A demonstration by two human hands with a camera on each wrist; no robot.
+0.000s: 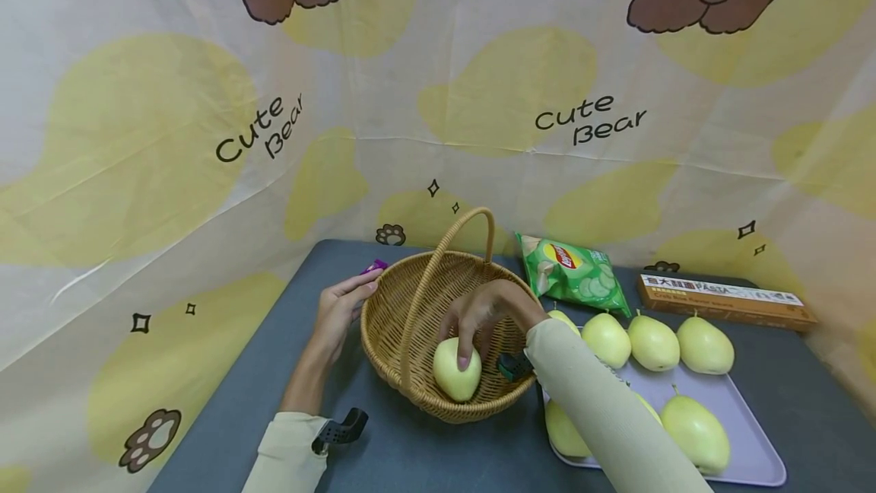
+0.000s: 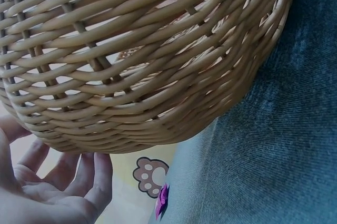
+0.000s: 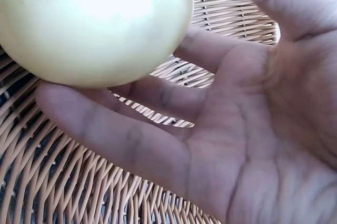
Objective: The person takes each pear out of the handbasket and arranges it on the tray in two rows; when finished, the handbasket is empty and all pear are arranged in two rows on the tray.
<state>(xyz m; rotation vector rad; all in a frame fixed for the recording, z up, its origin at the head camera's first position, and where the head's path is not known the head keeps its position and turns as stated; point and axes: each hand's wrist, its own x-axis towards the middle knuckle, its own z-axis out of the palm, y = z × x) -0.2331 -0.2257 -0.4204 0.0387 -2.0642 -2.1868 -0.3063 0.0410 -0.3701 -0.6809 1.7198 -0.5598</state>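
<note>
A wicker basket (image 1: pixel 383 341) with an arched handle stands on the dark table. Inside it, my right hand (image 1: pixel 479 314) grips a pale yellow-green pear (image 1: pixel 455 373) from above. The right wrist view shows the pear (image 3: pixel 95 29) against the fingers; whether it touches the basket floor I cannot tell. My left hand (image 1: pixel 338 314) is at the basket's left rim. In the left wrist view its fairly straight fingers (image 2: pixel 102 176) meet the outer wicker wall (image 2: pixel 131 103), which hides the fingertips. Several more pears (image 1: pixel 696 432) sit on a lilac tray (image 1: pixel 760 440) to the right.
Behind the tray lies a green chip bag (image 1: pixel 575 272). A long brown pasta box (image 1: pixel 725 301) is at the back right. Just past my left fingers sits a small purple packet (image 1: pixel 375 266). A patterned cloth (image 1: pixel 479 82) hangs behind the table.
</note>
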